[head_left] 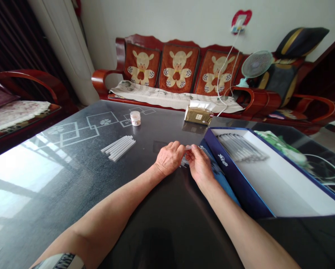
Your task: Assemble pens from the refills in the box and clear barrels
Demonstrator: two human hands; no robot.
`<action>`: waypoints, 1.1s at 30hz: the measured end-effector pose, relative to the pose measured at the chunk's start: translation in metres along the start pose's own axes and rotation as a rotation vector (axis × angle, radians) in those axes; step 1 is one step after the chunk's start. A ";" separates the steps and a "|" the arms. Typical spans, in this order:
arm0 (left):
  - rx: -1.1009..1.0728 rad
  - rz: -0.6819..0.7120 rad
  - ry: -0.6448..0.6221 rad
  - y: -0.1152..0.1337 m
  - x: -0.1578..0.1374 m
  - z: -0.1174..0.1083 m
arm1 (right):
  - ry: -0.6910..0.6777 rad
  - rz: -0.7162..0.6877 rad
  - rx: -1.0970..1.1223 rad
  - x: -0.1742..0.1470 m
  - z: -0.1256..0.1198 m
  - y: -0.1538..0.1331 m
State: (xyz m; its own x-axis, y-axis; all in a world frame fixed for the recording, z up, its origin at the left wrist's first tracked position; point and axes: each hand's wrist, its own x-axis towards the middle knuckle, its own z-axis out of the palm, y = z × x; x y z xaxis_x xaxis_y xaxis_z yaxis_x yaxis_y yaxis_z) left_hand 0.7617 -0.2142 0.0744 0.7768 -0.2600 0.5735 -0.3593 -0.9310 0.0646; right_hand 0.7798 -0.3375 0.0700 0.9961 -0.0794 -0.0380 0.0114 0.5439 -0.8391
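Observation:
Over the middle of the dark table, my left hand and my right hand are close together, fingers pinched. Between the fingertips shows a small pale piece, mostly hidden by the fingers. Below it, a few thin pale pieces lie on the table. Beside my right hand, thin rods with light tips rest on a blue surface along the box. To the left of my hands lies a bundle of white sticks, side by side.
An open blue box with a white inside stands at the right, holding a row of slender grey rods. Green-and-white packaging lies beyond it. A paper cup and a tissue pack stand toward the sofa.

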 end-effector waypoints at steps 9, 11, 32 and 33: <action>-0.352 -0.130 -0.107 0.003 0.007 -0.008 | -0.095 -0.092 -0.007 0.003 -0.001 -0.002; -0.586 -0.189 -0.154 -0.001 0.012 -0.012 | -0.129 -0.100 -0.006 0.003 -0.002 -0.004; -0.599 -0.191 -0.041 -0.002 0.009 -0.001 | -0.103 -0.050 -0.012 0.006 -0.004 -0.010; -0.698 -0.215 -0.085 -0.003 0.011 -0.002 | -0.106 -0.062 -0.014 0.006 -0.004 -0.011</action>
State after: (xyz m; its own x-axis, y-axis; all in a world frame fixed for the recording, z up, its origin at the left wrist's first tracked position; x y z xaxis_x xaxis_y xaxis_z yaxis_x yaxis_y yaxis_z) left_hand 0.7698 -0.2132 0.0823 0.8946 -0.1355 0.4257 -0.4178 -0.5913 0.6898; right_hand 0.7849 -0.3472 0.0772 0.9972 -0.0235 0.0715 0.0731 0.5293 -0.8453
